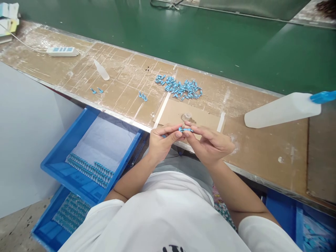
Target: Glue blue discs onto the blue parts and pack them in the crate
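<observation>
Between the fingertips of both hands is a small blue plastic piece (pixel 186 130), held over the bench's near edge. My left hand (pixel 164 140) pinches its left end with thumb and finger; another bit of blue shows at those fingers. My right hand (pixel 210 141) pinches its right end, the other fingers half curled. Just beyond my hands, a small clear cup (pixel 186 116) stands on a cardboard sheet (pixel 172 108) taped to the bench. Farther back lies a loose pile of small blue pieces (pixel 181 87). Several more blue pieces (pixel 142 96) sit left of the cardboard.
A large white bottle (pixel 283 110) with a blue top stands at right. A small squeeze bottle (pixel 101 70) and a power strip (pixel 62 51) lie at left. Blue trays (pixel 56 148) with rows of blue pieces are stacked below the bench. Behind runs a green surface (pixel 183 42).
</observation>
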### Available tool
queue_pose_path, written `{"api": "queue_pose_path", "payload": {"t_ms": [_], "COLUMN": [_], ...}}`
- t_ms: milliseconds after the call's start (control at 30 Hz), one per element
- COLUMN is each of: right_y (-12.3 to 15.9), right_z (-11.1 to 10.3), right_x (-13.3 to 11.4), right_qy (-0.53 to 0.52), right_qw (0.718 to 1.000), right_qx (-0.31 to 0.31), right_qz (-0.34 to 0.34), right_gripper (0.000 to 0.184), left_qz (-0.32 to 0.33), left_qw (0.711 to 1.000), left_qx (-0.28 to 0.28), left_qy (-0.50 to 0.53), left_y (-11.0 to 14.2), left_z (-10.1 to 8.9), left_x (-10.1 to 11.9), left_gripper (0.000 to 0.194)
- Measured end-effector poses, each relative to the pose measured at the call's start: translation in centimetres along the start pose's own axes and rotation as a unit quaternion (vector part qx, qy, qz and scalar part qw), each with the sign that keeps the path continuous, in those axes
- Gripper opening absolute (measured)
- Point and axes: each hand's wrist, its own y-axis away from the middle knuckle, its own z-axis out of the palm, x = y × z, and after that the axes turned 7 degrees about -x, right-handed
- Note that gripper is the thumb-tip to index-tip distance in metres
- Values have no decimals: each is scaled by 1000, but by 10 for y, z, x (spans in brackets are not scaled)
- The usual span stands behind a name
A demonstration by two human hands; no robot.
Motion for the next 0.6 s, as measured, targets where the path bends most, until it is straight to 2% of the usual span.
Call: {"api": "queue_pose_path", "payload": {"t_ms": [167,267,433,600], "right_y": [0,0,1,1], "right_z": [3,5,9,10], "right_x": [3,2,-2,-6], "right_qy": [-68,-80,-114,-134], "right_qw": [998,997,991,986], "right_qx": [-4,0,11,21], "right_qz": [-9,23,74,101], "right_gripper": [31,25,21,20], "left_qz": [17,2,-23,-18], "left_qw": [1000,999,999,999], "left_qx": [12,32,33,33], "left_qy": [-14,-5,13,-8], "left_y": [3,3,5,5], "left_z": [0,0,2,1], "left_x": [2,2,1,1], "left_gripper": [27,30,31,31]}}
